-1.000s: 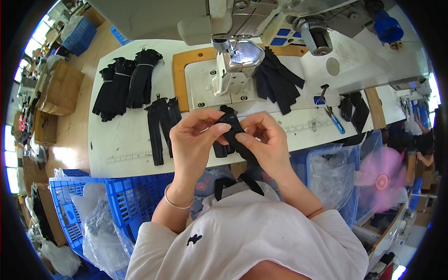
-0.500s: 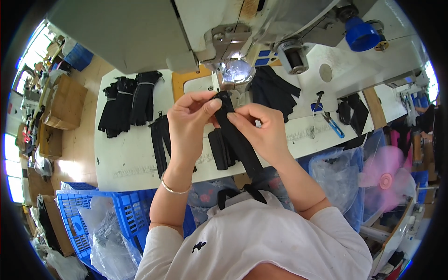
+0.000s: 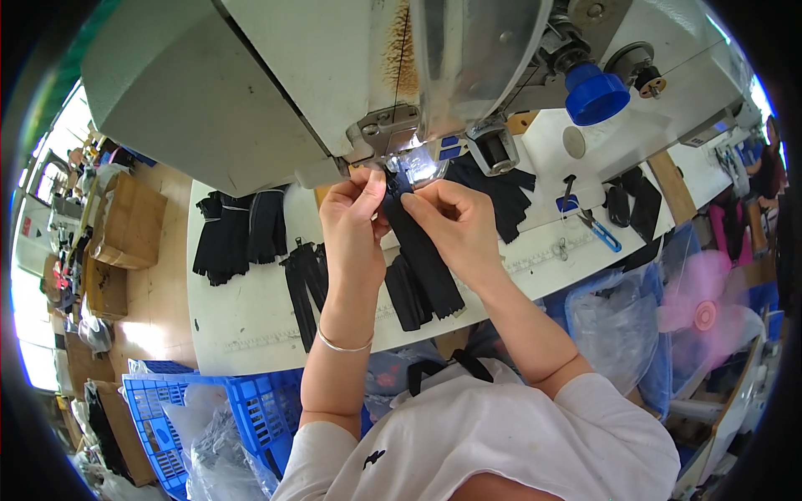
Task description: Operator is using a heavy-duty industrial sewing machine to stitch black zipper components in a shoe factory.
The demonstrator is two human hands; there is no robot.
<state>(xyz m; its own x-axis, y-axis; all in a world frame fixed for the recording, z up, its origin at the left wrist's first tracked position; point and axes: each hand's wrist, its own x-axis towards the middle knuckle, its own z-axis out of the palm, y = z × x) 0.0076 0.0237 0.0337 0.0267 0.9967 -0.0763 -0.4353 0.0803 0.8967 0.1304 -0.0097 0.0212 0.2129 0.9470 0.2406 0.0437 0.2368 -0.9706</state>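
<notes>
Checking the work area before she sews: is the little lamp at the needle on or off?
On. The lamp under the sewing machine head glows bright white above the black fabric strip.

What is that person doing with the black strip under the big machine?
A person at a sewing machine holds a black fabric strip with both hands. The left hand and right hand pinch its top end right under the needle area. More black pieces lie on the white table.

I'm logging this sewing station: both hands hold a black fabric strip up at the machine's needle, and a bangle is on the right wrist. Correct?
Nearly. The bangle is on the left wrist, as the head view shows. Both the left hand and right hand do hold the black fabric strip at the sewing machine.
</notes>
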